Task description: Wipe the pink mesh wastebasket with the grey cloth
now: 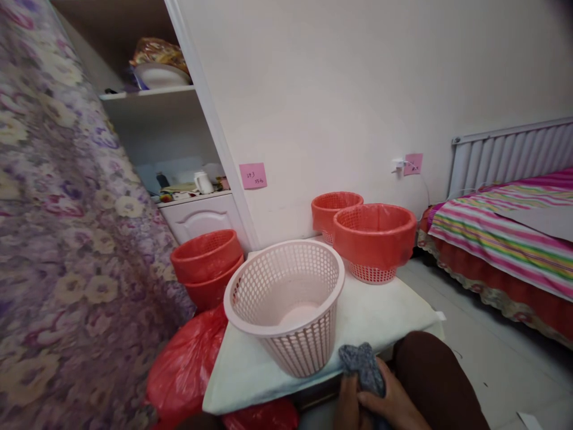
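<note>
At the bottom edge of the view, both hands met low over the person's lap, closed together on a grey-blue cloth [364,365]. The right hand [394,403] lay palm-down across the cloth's lower end, its dark sleeve [430,370] angling in from the right; the left hand [347,400] gripped from beneath, fingers curled. The cloth's top poked up just beside the pale pink basket [286,301] standing upright on the white bench [380,310]. Behind it stood two red-lined baskets [373,239].
</note>
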A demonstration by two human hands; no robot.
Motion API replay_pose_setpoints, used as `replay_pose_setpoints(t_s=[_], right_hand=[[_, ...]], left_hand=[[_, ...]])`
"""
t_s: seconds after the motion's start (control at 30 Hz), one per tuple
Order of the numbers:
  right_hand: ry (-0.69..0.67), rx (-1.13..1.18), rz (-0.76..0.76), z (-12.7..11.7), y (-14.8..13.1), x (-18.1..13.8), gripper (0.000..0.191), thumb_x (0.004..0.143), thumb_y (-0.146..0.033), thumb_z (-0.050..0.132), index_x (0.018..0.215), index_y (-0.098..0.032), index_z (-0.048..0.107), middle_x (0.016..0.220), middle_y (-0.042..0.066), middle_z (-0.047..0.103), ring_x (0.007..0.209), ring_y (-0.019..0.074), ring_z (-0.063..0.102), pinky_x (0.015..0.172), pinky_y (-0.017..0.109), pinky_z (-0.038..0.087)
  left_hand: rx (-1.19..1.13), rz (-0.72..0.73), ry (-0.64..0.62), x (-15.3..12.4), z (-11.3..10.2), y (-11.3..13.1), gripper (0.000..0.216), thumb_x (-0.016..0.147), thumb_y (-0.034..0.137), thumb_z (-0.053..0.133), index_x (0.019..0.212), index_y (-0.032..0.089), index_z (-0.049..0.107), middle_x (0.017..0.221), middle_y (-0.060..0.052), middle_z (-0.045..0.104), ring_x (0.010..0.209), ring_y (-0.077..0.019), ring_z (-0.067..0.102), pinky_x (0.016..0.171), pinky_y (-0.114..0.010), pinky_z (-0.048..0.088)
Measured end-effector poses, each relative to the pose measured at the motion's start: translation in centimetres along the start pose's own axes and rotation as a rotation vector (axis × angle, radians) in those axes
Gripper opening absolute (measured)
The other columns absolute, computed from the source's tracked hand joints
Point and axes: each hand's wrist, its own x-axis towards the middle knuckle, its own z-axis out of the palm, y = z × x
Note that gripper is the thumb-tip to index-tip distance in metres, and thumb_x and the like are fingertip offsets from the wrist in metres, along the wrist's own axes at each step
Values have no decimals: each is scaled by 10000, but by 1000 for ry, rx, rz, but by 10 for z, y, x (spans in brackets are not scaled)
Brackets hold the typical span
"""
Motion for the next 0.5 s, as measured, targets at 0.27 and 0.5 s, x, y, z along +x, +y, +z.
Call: replay_pose_setpoints(t_s=[0.27,0.5], right_hand=[[-20,270,135,-12,-23,-6,540,693,-485,735,1133,-188,643,1094,102,726,1036,318,647,938,435,468],[-380,314,71,1,-51,-11,542,621,-515,760,1068,-212,714,925,59,753,924,310,674,906,438,474]], left_hand=[[158,139,159,6,-12,-1,434,699,396,632,1069,170,611,953,-96,657,785,-226,633,780,-367,505],[-256,-13,108,12,-15,-9,686,444,430,821,1026,124,624,853,-112,745,777,-260,675,735,-349,514]])
